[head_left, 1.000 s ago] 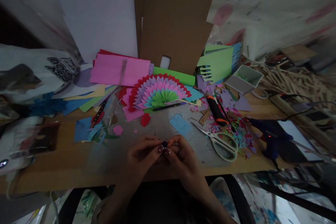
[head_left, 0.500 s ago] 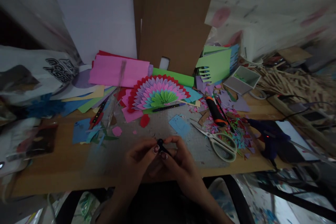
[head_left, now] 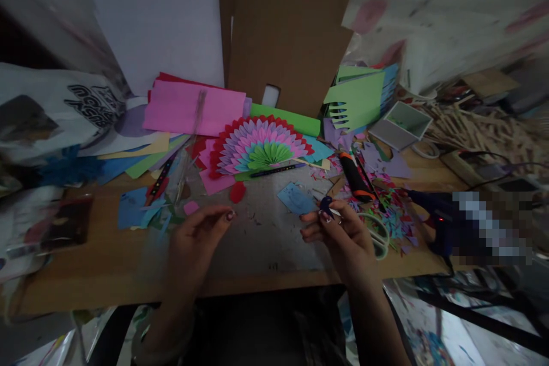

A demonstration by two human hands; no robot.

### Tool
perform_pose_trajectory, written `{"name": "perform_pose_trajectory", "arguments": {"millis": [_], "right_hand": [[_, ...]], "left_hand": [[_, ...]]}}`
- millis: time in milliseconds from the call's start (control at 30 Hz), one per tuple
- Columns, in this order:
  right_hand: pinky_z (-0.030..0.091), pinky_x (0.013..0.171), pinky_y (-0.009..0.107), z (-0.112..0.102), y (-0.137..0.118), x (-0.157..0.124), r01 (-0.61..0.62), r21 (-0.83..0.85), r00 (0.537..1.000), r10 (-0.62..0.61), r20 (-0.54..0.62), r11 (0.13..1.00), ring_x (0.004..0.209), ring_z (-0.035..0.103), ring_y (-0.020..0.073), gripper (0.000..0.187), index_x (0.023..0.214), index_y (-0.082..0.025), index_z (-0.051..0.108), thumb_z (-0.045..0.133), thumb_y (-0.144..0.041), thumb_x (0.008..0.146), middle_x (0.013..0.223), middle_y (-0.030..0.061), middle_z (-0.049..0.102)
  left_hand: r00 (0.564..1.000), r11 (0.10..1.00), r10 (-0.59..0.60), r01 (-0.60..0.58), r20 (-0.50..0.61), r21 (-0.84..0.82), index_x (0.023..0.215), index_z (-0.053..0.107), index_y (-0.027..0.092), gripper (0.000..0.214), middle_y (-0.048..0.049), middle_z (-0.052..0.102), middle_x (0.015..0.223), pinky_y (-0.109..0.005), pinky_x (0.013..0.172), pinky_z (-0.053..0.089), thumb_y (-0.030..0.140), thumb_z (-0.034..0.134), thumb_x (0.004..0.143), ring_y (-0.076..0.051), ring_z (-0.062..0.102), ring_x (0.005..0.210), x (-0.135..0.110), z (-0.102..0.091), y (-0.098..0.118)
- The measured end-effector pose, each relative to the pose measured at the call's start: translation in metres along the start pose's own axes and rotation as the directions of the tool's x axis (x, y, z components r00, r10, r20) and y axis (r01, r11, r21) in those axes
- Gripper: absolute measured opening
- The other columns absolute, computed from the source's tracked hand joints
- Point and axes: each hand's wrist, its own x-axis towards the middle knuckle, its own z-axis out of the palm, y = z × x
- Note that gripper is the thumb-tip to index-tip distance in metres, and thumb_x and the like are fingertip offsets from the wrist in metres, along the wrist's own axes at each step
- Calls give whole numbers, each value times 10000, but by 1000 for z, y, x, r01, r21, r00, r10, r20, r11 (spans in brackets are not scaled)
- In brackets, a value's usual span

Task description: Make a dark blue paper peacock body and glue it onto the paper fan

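My right hand [head_left: 343, 234] pinches a small dark blue rounded object [head_left: 326, 204] between thumb and fingers, over the blue paper pieces [head_left: 295, 197] and in front of the scissors [head_left: 380, 234]. What kind of object it is I cannot make out. My left hand [head_left: 201, 234] is above the left part of the grey mat [head_left: 266, 240], thumb and forefinger pressed together; anything in that pinch is too small to tell. Beyond both hands lies a layered pleated paper fan [head_left: 263, 148] in red, lilac, pink, blue and green, with a dark pen [head_left: 278, 170] along its lower edge.
A glue gun [head_left: 437, 220] with a red light lies at the right. Paper scraps surround an orange-and-black cutter [head_left: 355, 177]. Pink paper [head_left: 193, 108], brown cardboard [head_left: 287, 28] and a white open box [head_left: 401, 126] are at the back. Another dark pen [head_left: 162, 180] lies left.
My hands were together at the middle, both on the dark object. Now they are apart: the left has moved left, the right has carried the dark object right and slightly up.
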Motion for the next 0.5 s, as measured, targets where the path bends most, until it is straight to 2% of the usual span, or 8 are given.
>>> {"name": "perform_pose_trajectory", "arguments": {"millis": [133,333,500], "right_hand": [[609,494,269,-13,3,0,42,-29,992,-45,-114,999,531,730,168,360,881,-227,629,910,-366,704,752,16,803],[618,509,266,-32,2,1,96,-99,972,-115,-205,990,547,727,162,352,798,-223,650,934,-376,656,753,16,790],[605,499,275,-46,0,3,134,-137,937,-170,-305,981,545,707,162,379,762,-213,675,946,-429,609,719,4,762]], "left_hand": [[995,986,86,-91,47,140,761,786,267,61,7,785,788,-290,708,569,326,779,747,-193,720,757,-4,2,6],[966,922,223,-253,131,294,811,802,303,92,9,759,824,-299,742,518,303,711,820,-194,677,795,-5,-2,-3],[963,894,237,-267,126,361,913,786,287,150,-3,787,919,-317,811,527,297,651,850,-208,708,871,-1,-7,-7]]}}
